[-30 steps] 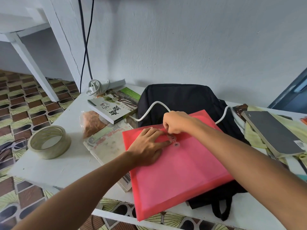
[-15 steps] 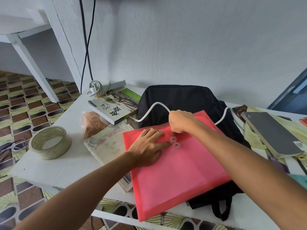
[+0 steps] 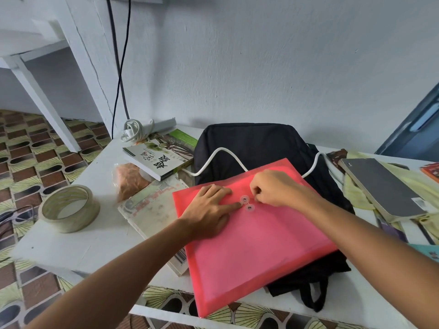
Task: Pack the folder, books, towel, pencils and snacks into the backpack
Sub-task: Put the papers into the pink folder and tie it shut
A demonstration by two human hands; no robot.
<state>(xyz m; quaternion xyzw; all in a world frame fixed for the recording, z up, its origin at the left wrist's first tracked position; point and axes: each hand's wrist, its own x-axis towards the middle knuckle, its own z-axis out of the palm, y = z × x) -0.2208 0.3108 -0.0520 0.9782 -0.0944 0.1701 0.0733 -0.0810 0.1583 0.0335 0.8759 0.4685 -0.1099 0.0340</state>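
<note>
A red plastic folder lies on top of the black backpack, which lies flat on the white table. My left hand presses flat on the folder's upper left, index fingertip beside the two round clasp buttons. My right hand is curled just right of the buttons, fingertips pinching at the clasp; the string itself is too thin to make out. Two books and a brown snack bag lie left of the folder.
A tape roll sits at the table's left end. A white cable runs over the backpack from a power strip. At the right, a grey notebook lies on a yellow towel. The folder overhangs the table's front edge.
My right hand went from the clasp buttons up to the folder's top edge, then back down to their right side. My left hand has stayed pressed on the folder.
</note>
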